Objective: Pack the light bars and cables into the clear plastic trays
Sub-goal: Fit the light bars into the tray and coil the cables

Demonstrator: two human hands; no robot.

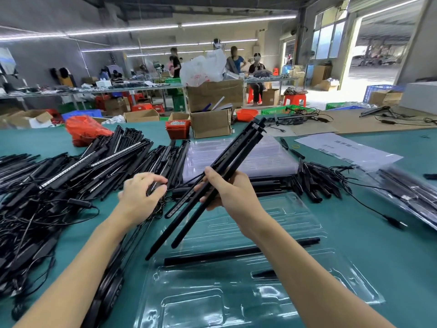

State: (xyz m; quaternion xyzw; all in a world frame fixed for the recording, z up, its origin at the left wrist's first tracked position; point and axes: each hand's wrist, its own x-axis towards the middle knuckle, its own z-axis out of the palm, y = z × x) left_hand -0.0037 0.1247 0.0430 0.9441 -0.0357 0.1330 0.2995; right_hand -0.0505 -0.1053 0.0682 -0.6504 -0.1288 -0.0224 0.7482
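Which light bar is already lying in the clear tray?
The single black bar lying crosswise in the nearest clear tray, under the right forearm. The others are held in the right hand or piled on the table.

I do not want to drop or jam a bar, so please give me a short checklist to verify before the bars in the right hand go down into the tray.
1. Firm hold: the right hand grips the bundle of light bars near its middle. Ok.
2. Bars aligned: their lower ends fan apart. Not ok.
3. Tray free: the clear tray already holds one bar across it; open moulded channels show beyond and in front of it. Ok.
4. Left hand free to help: it pinches something dark at the pile. Not ok.
5. Cables clear of the tray: cannot tell.
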